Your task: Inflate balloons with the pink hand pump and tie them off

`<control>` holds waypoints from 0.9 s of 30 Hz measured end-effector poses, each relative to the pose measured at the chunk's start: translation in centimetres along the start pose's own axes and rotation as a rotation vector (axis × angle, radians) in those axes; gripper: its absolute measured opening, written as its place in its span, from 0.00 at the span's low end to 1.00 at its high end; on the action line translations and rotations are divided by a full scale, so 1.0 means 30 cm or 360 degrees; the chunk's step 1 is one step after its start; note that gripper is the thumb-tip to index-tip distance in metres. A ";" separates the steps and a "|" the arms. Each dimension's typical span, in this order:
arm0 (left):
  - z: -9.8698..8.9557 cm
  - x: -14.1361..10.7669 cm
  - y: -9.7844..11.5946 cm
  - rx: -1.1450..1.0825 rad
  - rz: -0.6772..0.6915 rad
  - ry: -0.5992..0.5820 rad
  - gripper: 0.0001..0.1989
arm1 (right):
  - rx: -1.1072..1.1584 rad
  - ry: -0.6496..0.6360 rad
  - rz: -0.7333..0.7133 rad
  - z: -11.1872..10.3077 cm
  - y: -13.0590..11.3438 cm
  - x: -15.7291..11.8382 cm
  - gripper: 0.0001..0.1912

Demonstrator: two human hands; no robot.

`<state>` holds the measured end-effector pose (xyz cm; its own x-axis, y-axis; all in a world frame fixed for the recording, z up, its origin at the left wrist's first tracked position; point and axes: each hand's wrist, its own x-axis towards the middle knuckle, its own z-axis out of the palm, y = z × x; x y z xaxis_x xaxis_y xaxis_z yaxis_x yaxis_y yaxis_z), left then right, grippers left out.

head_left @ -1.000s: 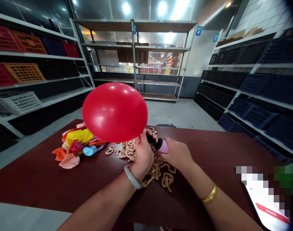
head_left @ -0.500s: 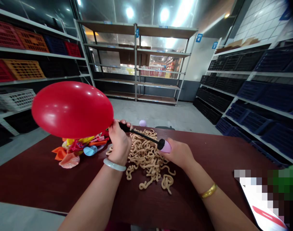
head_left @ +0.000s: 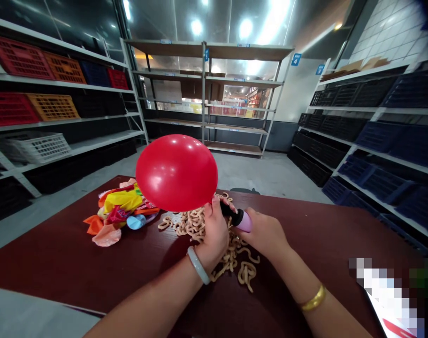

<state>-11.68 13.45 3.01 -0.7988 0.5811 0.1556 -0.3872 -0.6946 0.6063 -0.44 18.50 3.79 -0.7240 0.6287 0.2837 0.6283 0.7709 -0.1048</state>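
A large inflated red balloon [head_left: 177,172] hangs left of centre, its neck pinched at the fingertips of my left hand [head_left: 216,230]. That hand is closed around the neck and the black end of a hand pump [head_left: 237,217]. My right hand [head_left: 266,233] grips the pump's lilac handle, close beside the left. The pump's rod is not visible between them. Beneath the hands lies a pile of tan, curly strands [head_left: 193,223]. Uninflated balloons [head_left: 122,202] in yellow, orange, pink and blue are heaped on the left of the dark red table [head_left: 147,272].
A partly pixelated white object [head_left: 386,295] with a red mark is at the table's right front. Shelves with coloured crates [head_left: 52,107] stand left, bare metal shelves [head_left: 203,84] behind, and dark blue and black crates [head_left: 362,173] on the right.
My left hand and the balloon have moved right towards my right hand, and the pump's rod has slid in. The view has shifted slightly, and the lilac ball behind the pile is no longer seen.
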 end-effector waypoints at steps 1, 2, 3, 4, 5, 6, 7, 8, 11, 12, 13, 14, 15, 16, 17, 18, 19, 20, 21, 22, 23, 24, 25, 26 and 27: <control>0.005 -0.006 0.004 -0.0006 -0.0007 -0.0014 0.10 | 0.0006 0.0016 0.0001 -0.002 -0.002 -0.001 0.24; 0.011 -0.009 0.013 -0.0014 -0.0015 -0.0029 0.10 | 0.0012 0.0027 0.0004 -0.003 -0.002 -0.002 0.24; 0.015 -0.007 0.024 -0.0026 -0.0024 -0.0046 0.10 | 0.0017 0.0034 0.0009 -0.003 -0.002 -0.002 0.24; 0.019 -0.002 0.037 -0.0036 -0.0028 -0.0065 0.10 | 0.0021 0.0040 0.0015 -0.003 -0.001 -0.001 0.24; 0.021 0.008 0.052 -0.0045 -0.0026 -0.0080 0.10 | 0.0024 0.0046 0.0020 -0.002 0.001 0.000 0.24; 0.021 0.022 0.069 -0.0055 -0.0007 -0.0082 0.10 | 0.0025 0.0050 0.0022 0.000 0.005 0.002 0.24; 0.019 0.039 0.088 -0.0067 0.0023 -0.0069 0.10 | 0.0024 0.0051 0.0021 0.002 0.010 0.005 0.25; 0.014 0.060 0.109 -0.0082 0.0062 -0.0044 0.10 | 0.0024 0.0049 0.0018 0.004 0.015 0.007 0.25; -0.015 0.137 0.182 -0.0104 0.0184 0.0028 0.10 | 0.0029 0.0016 -0.0001 0.010 0.036 0.016 0.24; -0.027 0.163 0.208 -0.0099 0.0221 0.0044 0.10 | 0.0027 0.0002 -0.0007 0.012 0.042 0.019 0.24; -0.039 0.187 0.231 -0.0094 0.0263 0.0069 0.10 | 0.0021 -0.0010 -0.0009 0.013 0.048 0.021 0.23; -0.051 0.208 0.251 -0.0089 0.0298 0.0091 0.11 | 0.0009 -0.0020 -0.0008 0.014 0.053 0.022 0.23; -0.060 0.224 0.266 -0.0087 0.0327 0.0114 0.11 | -0.0006 -0.0032 -0.0005 0.015 0.057 0.023 0.24; -0.066 0.235 0.275 -0.0088 0.0350 0.0136 0.11 | -0.0023 -0.0039 -0.0001 0.015 0.060 0.024 0.24; -0.069 0.240 0.278 -0.0093 0.0363 0.0147 0.11 | -0.0040 -0.0044 0.0004 0.016 0.062 0.024 0.24; -0.069 0.238 0.274 -0.0096 0.0367 0.0146 0.11 | -0.0055 -0.0048 0.0006 0.015 0.064 0.023 0.25; -0.065 0.230 0.263 -0.0100 0.0365 0.0138 0.11 | -0.0068 -0.0049 0.0007 0.015 0.064 0.022 0.25; -0.059 0.217 0.246 -0.0100 0.0352 0.0122 0.11 | -0.0080 -0.0048 0.0009 0.013 0.062 0.021 0.24; -0.051 0.199 0.224 -0.0095 0.0327 0.0097 0.11 | -0.0087 -0.0046 0.0009 0.011 0.059 0.020 0.24; -0.042 0.177 0.198 -0.0087 0.0293 0.0069 0.11 | -0.0092 -0.0042 0.0009 0.009 0.055 0.018 0.24; -0.033 0.153 0.168 -0.0078 0.0251 0.0047 0.11 | -0.0093 -0.0038 0.0008 0.006 0.050 0.016 0.24; -0.025 0.127 0.137 -0.0071 0.0203 0.0034 0.10 | -0.0091 -0.0033 0.0008 0.002 0.043 0.013 0.24; -0.018 0.102 0.106 -0.0064 0.0148 0.0022 0.10 | -0.0085 -0.0029 0.0010 -0.003 0.036 0.011 0.24; -0.012 0.079 0.077 -0.0058 0.0091 0.0012 0.09 | -0.0075 -0.0030 0.0014 -0.007 0.028 0.009 0.24; -0.008 0.058 0.051 -0.0052 0.0043 0.0006 0.09 | -0.0063 -0.0037 0.0020 -0.012 0.021 0.007 0.24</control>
<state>-13.77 13.30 4.03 -0.8107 0.5607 0.1686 -0.3806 -0.7235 0.5760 -0.10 19.07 4.13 -0.7219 0.6411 0.2605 0.6480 0.7583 -0.0705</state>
